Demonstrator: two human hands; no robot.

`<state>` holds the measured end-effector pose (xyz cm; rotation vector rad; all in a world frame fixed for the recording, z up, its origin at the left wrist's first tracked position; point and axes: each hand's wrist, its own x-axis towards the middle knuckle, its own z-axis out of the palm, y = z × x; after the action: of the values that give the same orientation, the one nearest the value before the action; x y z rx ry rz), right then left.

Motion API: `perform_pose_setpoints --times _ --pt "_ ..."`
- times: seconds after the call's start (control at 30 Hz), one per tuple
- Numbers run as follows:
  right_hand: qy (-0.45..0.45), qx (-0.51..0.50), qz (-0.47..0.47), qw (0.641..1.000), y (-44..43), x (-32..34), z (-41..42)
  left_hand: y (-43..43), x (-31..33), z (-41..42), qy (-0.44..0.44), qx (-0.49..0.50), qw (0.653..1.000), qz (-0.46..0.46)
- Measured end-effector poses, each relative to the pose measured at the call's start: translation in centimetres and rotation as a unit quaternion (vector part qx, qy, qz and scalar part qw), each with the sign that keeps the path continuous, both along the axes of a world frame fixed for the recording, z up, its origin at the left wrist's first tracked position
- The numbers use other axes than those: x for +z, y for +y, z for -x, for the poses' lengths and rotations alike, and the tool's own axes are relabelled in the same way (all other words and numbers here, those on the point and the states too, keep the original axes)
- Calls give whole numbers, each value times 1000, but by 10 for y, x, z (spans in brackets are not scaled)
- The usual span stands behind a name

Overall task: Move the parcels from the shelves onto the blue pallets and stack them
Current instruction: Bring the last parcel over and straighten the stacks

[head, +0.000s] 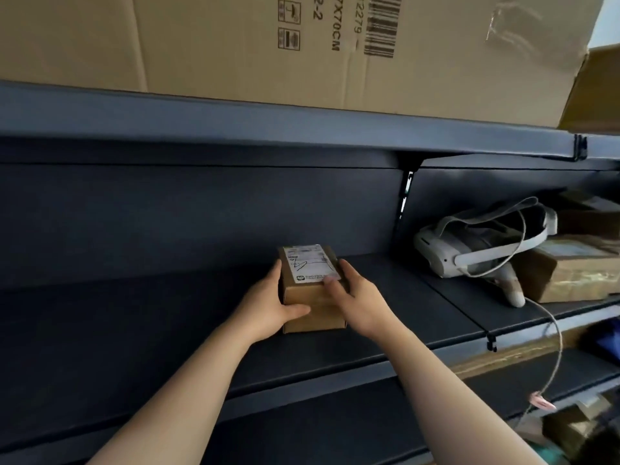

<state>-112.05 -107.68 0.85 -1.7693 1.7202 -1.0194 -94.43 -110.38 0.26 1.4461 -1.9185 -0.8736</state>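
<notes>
A small parcel (313, 298) of plain matt brown cardboard carries a smooth white paper label (310, 265) on top. Under the parcel, the shelf (134, 330) is dark, matt painted metal. Right of the parcel lies a headset (469, 245) in smooth, pale grey plastic. Above the parcel, a large box (235, 45) shows dull tan cardboard, creased.

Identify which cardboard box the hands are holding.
The small parcel with a white label, on the middle shelf; left hand and right hand flank it.
</notes>
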Motion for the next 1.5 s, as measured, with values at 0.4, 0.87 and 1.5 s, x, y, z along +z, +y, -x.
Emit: perform_pose_setpoints --times 0.4,0.87,1.5 --pt "-46 210 102 971 11 9 -27 76 11 -22 66 174 976 115" --pt "-137 504 97 847 102 8 -217 254 8 -170 38 436 885 157" --pt "-166 675 55 716 277 30 -598 472 36 -485 -22 624 764 161"
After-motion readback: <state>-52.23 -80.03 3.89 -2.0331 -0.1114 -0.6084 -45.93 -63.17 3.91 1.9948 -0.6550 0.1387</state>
